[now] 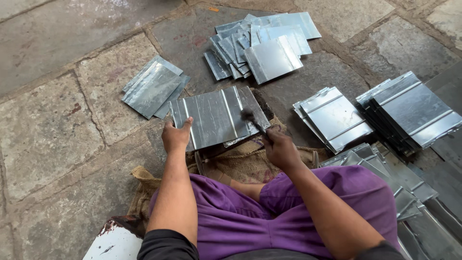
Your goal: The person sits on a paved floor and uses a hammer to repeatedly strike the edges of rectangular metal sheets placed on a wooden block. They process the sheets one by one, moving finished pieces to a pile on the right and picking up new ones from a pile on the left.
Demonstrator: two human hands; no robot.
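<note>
Ribbed metal sheet [216,118]: lying flat on burlap sacking [240,163] over the stone floor [48,135], before a seated person in purple trousers.
Left hand [176,136]: fingers clenched on the sheet's near-left edge.
Right hand [280,150]: fingers grasping a dark brush [252,119], its head touching the sheet's right side.
Surrounding: stacks of sheets [262,45] lying around it.

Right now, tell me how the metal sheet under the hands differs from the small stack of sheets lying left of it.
The held sheet is a single piece; the left stack is several layered sheets. The held sheet is propped up over burlap sacking, gripped by the left hand, while the right hand works a small dark tool on it; the left stack lies untouched on the stone floor. Both are shiny, ribbed grey metal.
</note>
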